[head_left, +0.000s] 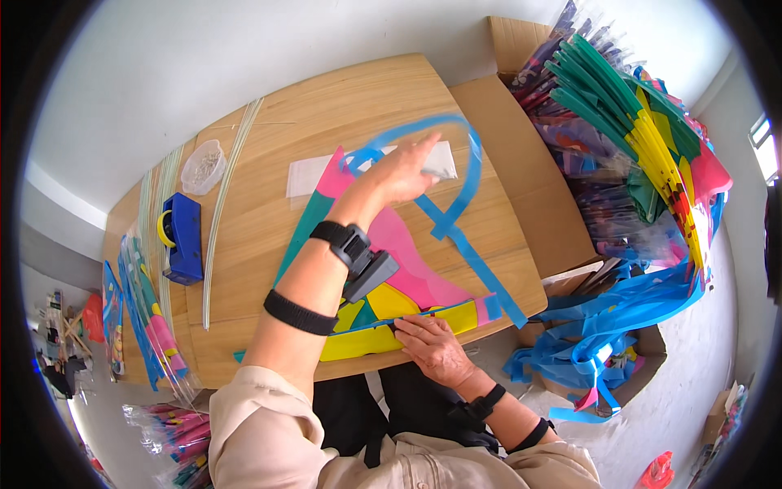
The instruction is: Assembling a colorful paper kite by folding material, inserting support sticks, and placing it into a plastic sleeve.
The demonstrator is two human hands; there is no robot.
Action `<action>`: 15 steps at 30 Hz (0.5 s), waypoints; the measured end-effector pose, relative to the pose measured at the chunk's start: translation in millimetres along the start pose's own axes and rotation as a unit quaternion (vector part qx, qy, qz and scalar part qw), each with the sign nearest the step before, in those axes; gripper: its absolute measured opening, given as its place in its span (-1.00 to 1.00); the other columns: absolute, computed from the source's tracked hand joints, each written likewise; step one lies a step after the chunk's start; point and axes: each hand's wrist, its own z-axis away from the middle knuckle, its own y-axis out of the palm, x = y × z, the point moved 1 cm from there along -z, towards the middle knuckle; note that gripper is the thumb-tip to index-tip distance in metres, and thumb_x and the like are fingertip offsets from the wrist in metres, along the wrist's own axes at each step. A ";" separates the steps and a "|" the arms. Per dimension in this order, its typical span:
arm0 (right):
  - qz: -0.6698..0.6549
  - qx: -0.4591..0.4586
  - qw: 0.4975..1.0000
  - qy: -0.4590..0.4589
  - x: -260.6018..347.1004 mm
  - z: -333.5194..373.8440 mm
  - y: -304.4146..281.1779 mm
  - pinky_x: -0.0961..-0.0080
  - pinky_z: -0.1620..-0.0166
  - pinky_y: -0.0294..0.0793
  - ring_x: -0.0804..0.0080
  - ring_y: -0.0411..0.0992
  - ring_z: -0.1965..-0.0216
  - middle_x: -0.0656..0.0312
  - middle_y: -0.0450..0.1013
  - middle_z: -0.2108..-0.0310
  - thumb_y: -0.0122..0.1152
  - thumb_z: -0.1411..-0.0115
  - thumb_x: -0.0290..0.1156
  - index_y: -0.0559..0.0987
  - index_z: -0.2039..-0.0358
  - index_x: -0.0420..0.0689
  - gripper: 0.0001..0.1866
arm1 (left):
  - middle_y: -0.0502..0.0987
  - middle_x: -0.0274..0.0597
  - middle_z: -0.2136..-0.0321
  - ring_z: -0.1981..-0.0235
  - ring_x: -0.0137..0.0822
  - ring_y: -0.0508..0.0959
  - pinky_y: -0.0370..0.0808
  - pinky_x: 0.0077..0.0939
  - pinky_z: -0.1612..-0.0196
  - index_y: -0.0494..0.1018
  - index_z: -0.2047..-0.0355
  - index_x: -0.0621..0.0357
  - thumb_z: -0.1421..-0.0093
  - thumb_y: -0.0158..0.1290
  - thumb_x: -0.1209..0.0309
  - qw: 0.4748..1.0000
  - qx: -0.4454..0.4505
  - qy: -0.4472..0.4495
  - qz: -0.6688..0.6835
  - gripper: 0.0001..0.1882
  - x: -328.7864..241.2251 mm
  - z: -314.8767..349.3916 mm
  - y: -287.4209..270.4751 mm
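Note:
A kite [407,253] of pink, yellow and green sheet lies on the wooden table in front of me, its yellow edge along the table's near side. A blue ribbon [475,163] loops over the table and runs down to the kite's right corner. My left hand [403,173] reaches across the kite, open, its fingers stretched out beside the ribbon loop. Beneath that hand is a flat white sheet or packet [308,175], partly covered. With fingers pressed together, my right hand [436,350] grips the kite's near edge; its thumb is hidden.
Left on the table [269,106] are a blue tape dispenser [184,236], a clear tub [204,167], thin pale rods [228,196] and bagged kites [156,318]. At right, a cardboard box [521,163] holds packed kites; blue ribbons [611,314] spill over another box below.

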 end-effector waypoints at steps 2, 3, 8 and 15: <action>0.001 0.002 1.000 0.002 -0.2 -0.5 0.1 0.16 -0.10 0.34 0.19 0.35 -0.17 0.15 0.45 -0.09 0.22 -0.10 -0.49 0.56 0.10 -0.19 -0.69 | 0.42 0.23 -0.09 -0.14 0.07 0.42 0.38 -0.21 -0.18 0.25 -0.21 0.31 -0.12 0.17 0.43 0.999 -0.012 -0.031 0.008 -0.35 10.4 16.9 1.6; 0.002 0.003 1.000 0.005 0.2 -1.0 -0.6 0.16 -0.11 0.34 0.19 0.35 -0.16 0.16 0.45 -0.09 0.22 -0.10 -0.49 0.56 0.10 -0.19 -0.69 | 0.45 0.24 -0.05 -0.11 0.09 0.45 0.40 -0.19 -0.15 0.29 -0.18 0.32 -0.11 0.18 0.42 0.999 -0.019 -0.047 0.011 -0.38 18.7 26.6 2.9; -0.001 0.002 1.000 0.013 2.5 -1.6 -2.3 0.16 -0.11 0.33 0.20 0.36 -0.16 0.18 0.45 -0.09 0.22 -0.09 -0.49 0.56 0.09 -0.17 -0.68 | 0.57 0.20 0.23 0.14 0.17 0.56 0.53 -0.05 0.13 0.49 0.23 0.27 0.00 0.29 0.35 0.950 -0.114 -0.259 -0.133 -0.64 102.2 110.6 4.0; 0.001 0.002 1.000 0.015 3.2 -2.2 -2.9 0.21 -0.10 0.34 0.20 0.37 -0.14 0.19 0.45 -0.08 0.23 -0.06 -0.52 0.56 0.09 -0.15 -0.66 | 0.59 0.16 0.35 0.29 0.09 0.59 0.51 -0.15 0.22 0.50 0.39 0.32 0.23 0.43 0.28 0.899 -0.091 -0.424 -0.054 -0.52 146.4 245.1 10.5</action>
